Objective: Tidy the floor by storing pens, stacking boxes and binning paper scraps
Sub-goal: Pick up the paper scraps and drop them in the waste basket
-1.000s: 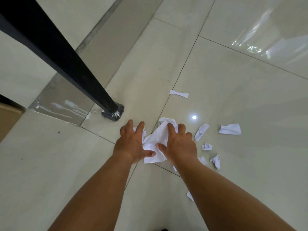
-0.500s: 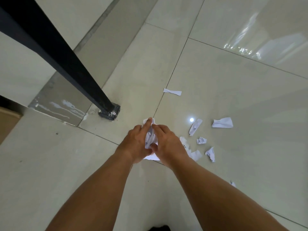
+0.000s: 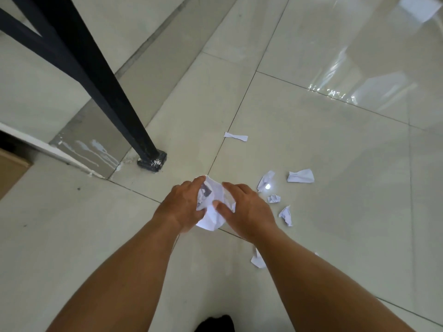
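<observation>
Gripping crumpled paper wad [image 3: 211,207] between left hand [image 3: 183,208] and right hand [image 3: 248,212]; loose scraps [image 3: 300,176] right of both, not yet binned.

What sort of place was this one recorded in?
Likely indoors, perhaps an office or home: glossy floor tiles, a black metal leg by a paint-dripped skirting, and paper scraps beside the crumpled paper that the left hand and right hand grip.

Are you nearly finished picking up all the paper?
Not yet. Done: nothing shows as binned; no bin, pens or boxes are in view. In hand: the left hand and right hand grip one crumpled paper wad. Left: a strip and at least five scraps lie on the floor.
</observation>
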